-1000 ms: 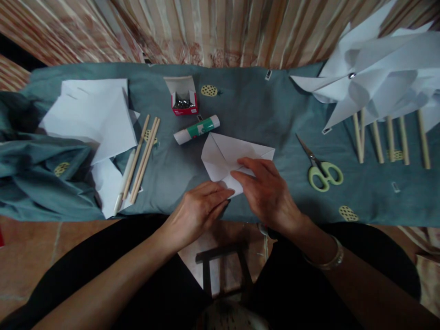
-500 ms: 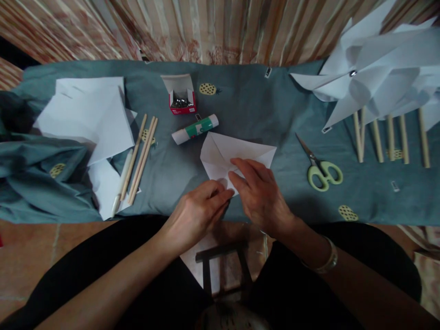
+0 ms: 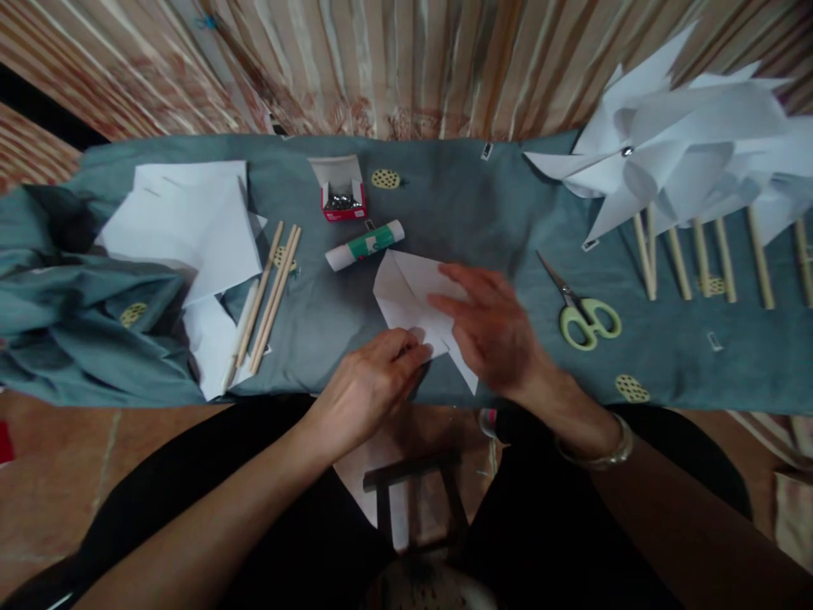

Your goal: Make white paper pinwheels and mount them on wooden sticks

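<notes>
A white sheet of paper [image 3: 406, 292], with cut flaps and crease lines, lies before me on the cloth-covered table. My left hand [image 3: 381, 373] pinches its near left edge between thumb and forefinger. Over the paper's right side hovers my right hand [image 3: 489, 326], slightly blurred, its fingers spread; whether the fingertips touch the paper I cannot tell. One pointed flap sticks out below the right hand toward me. Just beyond the paper a glue stick [image 3: 365, 246] with a green label lies on its side. To the right rest scissors [image 3: 584, 313] with light green handles.
An opened red box of metal pins [image 3: 343, 203] stands behind the glue stick. Wooden sticks [image 3: 273, 296] and a pale pen [image 3: 241, 335] lie left, beside stacked white paper [image 3: 209, 229]. Several paper pinwheels [image 3: 673, 152] on sticks fill the far right. A striped curtain [image 3: 406, 68] hangs behind.
My right hand has lifted and spread its fingers, moving right. A pointed flap now shows beneath it. My left hand keeps its pinch. The whole view has shifted slightly.
</notes>
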Available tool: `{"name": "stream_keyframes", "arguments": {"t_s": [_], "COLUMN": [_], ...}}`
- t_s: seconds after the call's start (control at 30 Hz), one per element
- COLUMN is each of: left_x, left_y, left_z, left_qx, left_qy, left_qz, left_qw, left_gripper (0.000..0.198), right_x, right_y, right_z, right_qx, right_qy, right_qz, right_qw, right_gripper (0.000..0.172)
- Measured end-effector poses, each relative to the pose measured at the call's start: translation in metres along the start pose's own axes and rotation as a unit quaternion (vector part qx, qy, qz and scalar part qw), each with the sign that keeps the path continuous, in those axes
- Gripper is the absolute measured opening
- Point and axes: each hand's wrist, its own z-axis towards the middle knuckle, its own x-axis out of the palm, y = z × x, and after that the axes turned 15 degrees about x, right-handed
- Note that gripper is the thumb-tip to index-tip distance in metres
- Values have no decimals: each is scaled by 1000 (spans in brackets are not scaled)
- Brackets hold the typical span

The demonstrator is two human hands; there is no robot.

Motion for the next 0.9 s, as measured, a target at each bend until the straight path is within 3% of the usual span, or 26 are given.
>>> {"name": "stream_keyframes", "arguments": {"t_s": [0.07,0.33,0.57,0.8,0.9], "left_x": [0,-5,-11,-11,-9], "left_y": [0,6,11,24,30], "left_z": [-1,-3,2,20,25], "left_qx": [5,47,78,91,100], "left_qy": [13,22,21,8,-6], "left_qz": [19,57,63,123,150], "left_qw": [1000,997,995,988,984], "left_gripper": [22,23,22,21,21], "right_x": [-7,-24,-49,-61,-63], "right_y": [-9,-34,-49,-48,-40], "right_z": [8,11,-9,-41,-49], "right_qx": [46,133,306,348,353], "right_qy": [-7,19,73,166,204], "right_qz": [7,73,131,216,203], "right_qw": [999,988,940,897,890], "right_gripper": [43,30,28,36,42]}}
